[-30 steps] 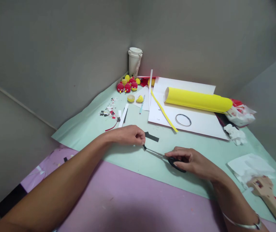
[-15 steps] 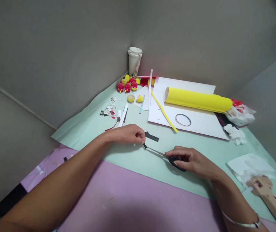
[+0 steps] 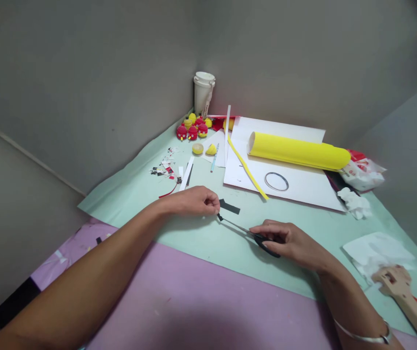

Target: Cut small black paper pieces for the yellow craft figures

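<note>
My left hand [image 3: 203, 200] pinches a small black piece [image 3: 220, 217] that sticks out below its fingertips. Black-handled scissors [image 3: 266, 244] are in my right hand [image 3: 290, 243], their blades pointing left with the tips at the small black piece. Whether the blades are parted is too small to tell. Just right of my left hand, a larger black strip [image 3: 230, 207] lies on the pale green sheet [image 3: 193, 253].
Small red and yellow round figures [image 3: 192, 132] stand before a white cup [image 3: 204, 92]. Paper scraps [image 3: 162, 169] lie at the left. A yellow roll [image 3: 299, 151] and a metal ring [image 3: 276, 181] rest on white board [image 3: 303, 194]. A glue gun [image 3: 405, 296] lies at the right.
The small black piece and the scissor tips have shifted very slightly upward. Both hands keep their holds.
</note>
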